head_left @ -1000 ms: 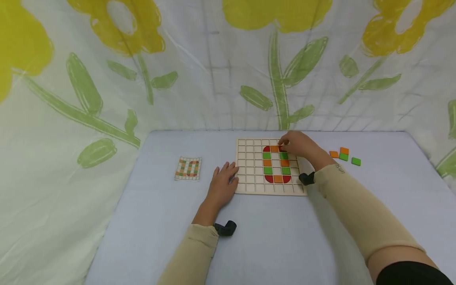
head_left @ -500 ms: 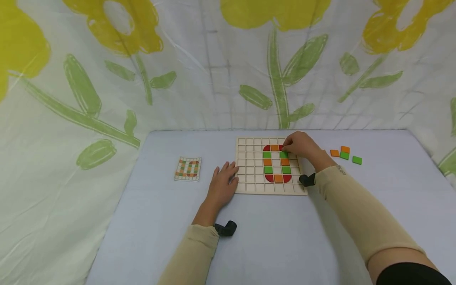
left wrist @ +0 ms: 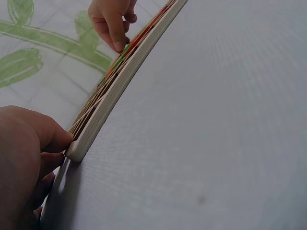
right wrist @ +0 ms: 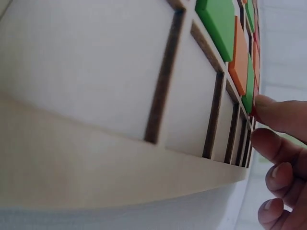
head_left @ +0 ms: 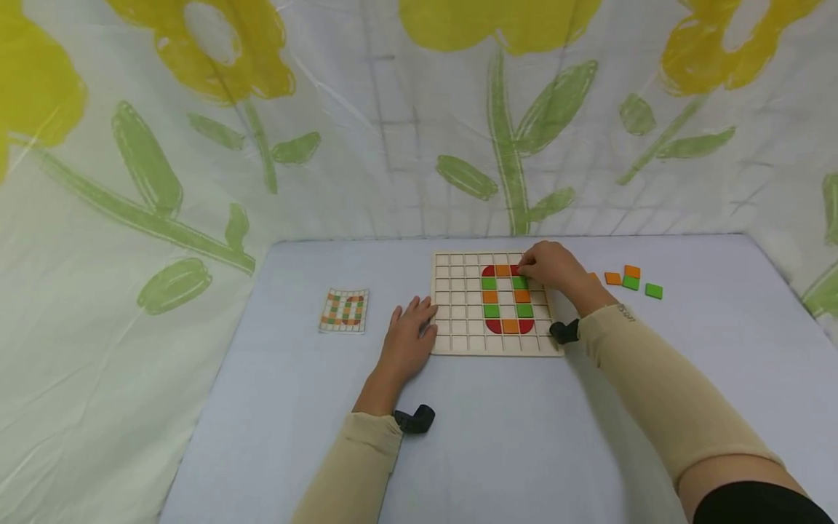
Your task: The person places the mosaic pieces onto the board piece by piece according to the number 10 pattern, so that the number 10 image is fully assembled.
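Note:
A wooden grid board [head_left: 458, 306] lies on the table, with red, green and orange tiles set in an oval ring on its right half. At the ring's far right corner, my right hand [head_left: 553, 266] pinches a rounded red tile [head_left: 515, 270] between thumb and index finger, partly covering it. The right wrist view shows the thumb [right wrist: 271, 109] right at that tile, other fingers curled below. My left hand [head_left: 407, 338] rests at the board's left edge, fingers spread; in the left wrist view its thumb [left wrist: 60, 139] touches the board's corner.
Right of the board lie loose tiles, among them an orange tile [head_left: 612, 278] and a green tile [head_left: 654, 290]. To the left is a small patterned card [head_left: 343, 311] with a similar coloured grid. A flowered curtain [head_left: 366, 160] hangs behind the table.
My right fingertips have shifted slightly right and nearer to me at the red tile, uncovering more of it. My left hand stays at the board's edge.

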Available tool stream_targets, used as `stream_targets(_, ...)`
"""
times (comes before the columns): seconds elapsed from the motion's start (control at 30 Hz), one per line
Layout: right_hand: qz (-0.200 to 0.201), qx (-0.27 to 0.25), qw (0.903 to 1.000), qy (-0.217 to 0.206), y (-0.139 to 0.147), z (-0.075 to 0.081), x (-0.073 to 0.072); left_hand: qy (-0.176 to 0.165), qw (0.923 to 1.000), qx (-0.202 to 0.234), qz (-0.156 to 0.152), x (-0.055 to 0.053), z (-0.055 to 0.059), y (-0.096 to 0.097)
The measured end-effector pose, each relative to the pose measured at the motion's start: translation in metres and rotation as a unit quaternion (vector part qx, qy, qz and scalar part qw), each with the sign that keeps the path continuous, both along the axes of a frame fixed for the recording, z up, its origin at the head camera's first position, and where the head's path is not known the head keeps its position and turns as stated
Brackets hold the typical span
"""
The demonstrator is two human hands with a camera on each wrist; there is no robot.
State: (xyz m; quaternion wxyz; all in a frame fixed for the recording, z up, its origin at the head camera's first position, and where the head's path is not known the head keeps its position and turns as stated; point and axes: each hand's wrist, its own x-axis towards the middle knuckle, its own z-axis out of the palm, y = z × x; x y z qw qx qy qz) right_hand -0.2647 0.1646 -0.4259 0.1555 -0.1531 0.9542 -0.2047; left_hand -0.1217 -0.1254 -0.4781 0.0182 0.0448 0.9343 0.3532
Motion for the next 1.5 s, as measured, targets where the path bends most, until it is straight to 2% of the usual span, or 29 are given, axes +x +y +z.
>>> stream_targets(0.27,-0.004,0.01,0.9998,0.014,0.003,-0.001,0.003,0.005,1.0,0.002,-0.007,0.001,0.002,0.003)
stream_targets(0.47,-0.034,-0.032,0.9987,0.021,0.014,0.003,0.003,0.001,1.0,0.003,-0.004,0.0,0.001,0.001)
stream_targets(0.57,-0.062,-0.048,0.9968,0.017,0.033,0.007,0.003,0.003,1.0,0.003,-0.001,0.0,0.001,0.001)
stream_targets(0.77,-0.12,-0.048,0.9915,0.01,0.089,0.013,0.008,0.004,1.0,0.003,-0.003,-0.001,0.004,0.001)
stream_targets(0.9,-0.139,-0.033,0.9893,-0.027,0.125,0.012,0.013,-0.002,1.0,0.003,-0.003,0.001,0.005,0.001)
stream_targets(1.03,-0.142,-0.016,0.9874,-0.068,0.147,0.01,0.019,-0.004,1.0,0.002,-0.003,0.002,0.005,0.0)
stream_targets(1.17,-0.126,-0.017,0.988,-0.088,0.154,0.003,0.022,-0.004,1.0,-0.002,-0.001,0.002,0.004,0.001)
stream_targets(1.37,-0.104,-0.046,0.9904,-0.079,0.148,-0.007,0.018,-0.004,1.0,-0.006,0.006,0.001,0.002,0.001)
stream_targets(1.5,-0.112,-0.047,0.9894,-0.081,0.143,-0.011,0.019,-0.007,0.9999,0.0,0.007,0.001,0.003,0.002)
